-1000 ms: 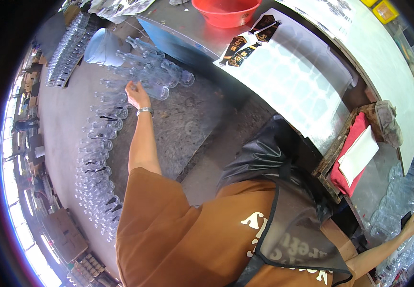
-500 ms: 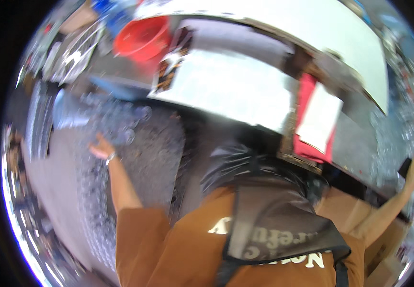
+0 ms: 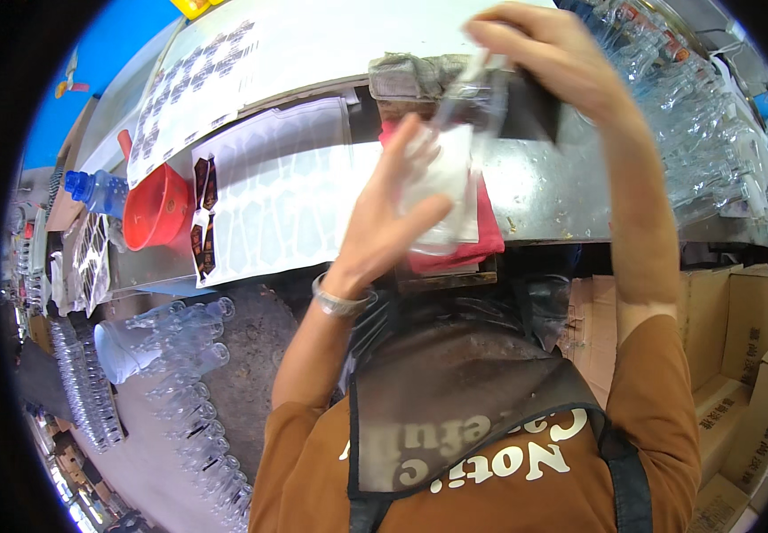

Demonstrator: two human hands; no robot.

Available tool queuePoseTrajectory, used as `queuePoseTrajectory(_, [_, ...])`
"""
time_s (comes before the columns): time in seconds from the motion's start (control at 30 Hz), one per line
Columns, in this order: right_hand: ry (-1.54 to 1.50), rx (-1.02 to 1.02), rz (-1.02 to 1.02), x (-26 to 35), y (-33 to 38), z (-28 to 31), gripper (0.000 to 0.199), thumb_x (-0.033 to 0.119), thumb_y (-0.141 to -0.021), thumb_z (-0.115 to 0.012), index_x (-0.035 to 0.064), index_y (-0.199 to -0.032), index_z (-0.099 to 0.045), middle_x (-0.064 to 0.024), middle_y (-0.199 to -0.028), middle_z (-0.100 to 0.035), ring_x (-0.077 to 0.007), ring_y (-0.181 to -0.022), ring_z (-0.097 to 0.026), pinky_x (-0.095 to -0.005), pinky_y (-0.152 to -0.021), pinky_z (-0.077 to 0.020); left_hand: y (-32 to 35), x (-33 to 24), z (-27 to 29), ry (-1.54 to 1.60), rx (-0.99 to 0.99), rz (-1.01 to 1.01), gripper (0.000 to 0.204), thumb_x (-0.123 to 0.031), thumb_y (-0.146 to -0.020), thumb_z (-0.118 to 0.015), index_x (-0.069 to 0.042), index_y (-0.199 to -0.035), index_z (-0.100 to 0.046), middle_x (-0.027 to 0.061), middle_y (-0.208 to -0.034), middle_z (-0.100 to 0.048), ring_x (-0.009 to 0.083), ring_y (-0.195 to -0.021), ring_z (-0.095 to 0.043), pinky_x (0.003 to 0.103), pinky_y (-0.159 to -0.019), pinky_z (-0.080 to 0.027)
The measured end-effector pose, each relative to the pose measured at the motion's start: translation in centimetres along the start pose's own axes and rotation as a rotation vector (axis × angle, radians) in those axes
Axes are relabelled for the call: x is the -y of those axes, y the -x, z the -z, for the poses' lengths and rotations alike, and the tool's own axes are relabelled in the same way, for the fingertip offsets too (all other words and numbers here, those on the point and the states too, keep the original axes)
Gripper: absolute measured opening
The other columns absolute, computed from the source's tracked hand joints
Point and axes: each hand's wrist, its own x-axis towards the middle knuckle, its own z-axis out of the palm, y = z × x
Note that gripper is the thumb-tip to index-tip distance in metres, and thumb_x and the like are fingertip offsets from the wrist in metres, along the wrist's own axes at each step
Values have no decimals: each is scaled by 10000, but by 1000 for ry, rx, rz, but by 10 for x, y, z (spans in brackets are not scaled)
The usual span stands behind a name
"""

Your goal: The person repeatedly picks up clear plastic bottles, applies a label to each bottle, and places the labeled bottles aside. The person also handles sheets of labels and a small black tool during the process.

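In front of me, a clear bottle, smeared by motion, slants over a white folded cloth on a pink-red cloth. Its narrow end runs up to my right hand, whose fingers are closed round it. A dark flat piece hangs beneath that hand; its kind is unclear. My left hand, with a metal watch band at the wrist, is open beside the bottle's body, thumb and fingers apart. Whether it touches the glass is blurred. Left of it lies a white label sheet with bottle-shaped outlines.
A grey folded rag sits behind the cloths. Many clear bottles lie at the right on the metal bench. At the left are a red basin, a blue-capped jug and rows of glassware lower down. Cardboard boxes stand lower right.
My arms, spread wide before, have come together over the cloths. The right hand has swung in from the bottles at far right with a clear bottle. The view has turned.
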Motion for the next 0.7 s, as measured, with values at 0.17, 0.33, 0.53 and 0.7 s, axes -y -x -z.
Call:
queuePoseTrajectory(0.17, [-163, -277, 129, -60, -21, -59, 414, 343, -993, -626, 7, -1230, -672, -59, -898, -699, -72, -781, -601, -247, -662, -464, -22, 30, -25, 154, -116, 184, 749, -271, -997, -636, -26, -1582, -237, 222, -1486, -433, 272, -1291, -537, 387, -1051, -446])
queuePoseTrajectory(0.33, [-200, -352, -18, -49, 63, -79, 245, 192, -969, -667, -1, -1117, -695, -29, -835, -704, -56, -636, -576, -225, -580, -455, -21, 32, -29, 70, -191, 204, 715, -302, -1016, -613, -12, -1569, -264, 213, -1496, -433, 292, -1350, -501, 386, -1083, -428])
queuePoseTrajectory(0.53, [-172, -205, -79, -14, 138, -108, 445, 220, -941, -697, -32, -1296, -608, -163, -1204, -658, -154, -646, -612, -269, -614, -490, -9, 4, -24, 100, -190, 223, 663, -184, -1010, -598, 68, -1539, -285, 237, -1532, -408, 273, -1391, -448, 376, -1139, -360])
queuePoseTrajectory(0.7, [-337, -13, -163, -39, 127, -104, 464, 314, -1021, -596, -40, -1321, -589, -151, -1151, -639, -145, -861, -624, -275, -763, -493, 5, 4, -16, -290, -174, 104, 607, -145, -997, -610, 81, -1503, -363, 216, -1509, -453, 256, -1393, -441, 373, -1153, -334])
